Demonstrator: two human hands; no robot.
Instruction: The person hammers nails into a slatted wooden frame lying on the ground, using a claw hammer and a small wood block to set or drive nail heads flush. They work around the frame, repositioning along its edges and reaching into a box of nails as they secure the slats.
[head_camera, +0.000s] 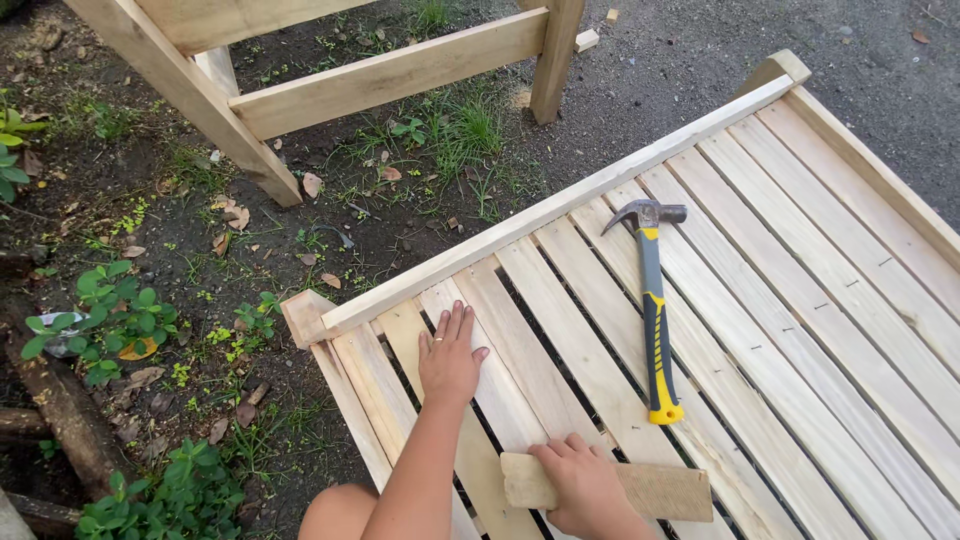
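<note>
left hand (450, 360): flat, fingers spread on the slats of the slatted panel (800, 300), near its left end — grip open, holding nothing
right hand (585, 485): grip closed over a short wood block (660, 490), pressing it across the slats at the near edge
hammer (655, 310): yellow-black handle, lying on the slats mid-panel — apart from both hands
wooden frame (380, 75): on the ground beyond the far rail

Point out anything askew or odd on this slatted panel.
The slats near the left hand sit unevenly, with wider gaps than those further right. A loose block lies crosswise under the right hand.
</note>
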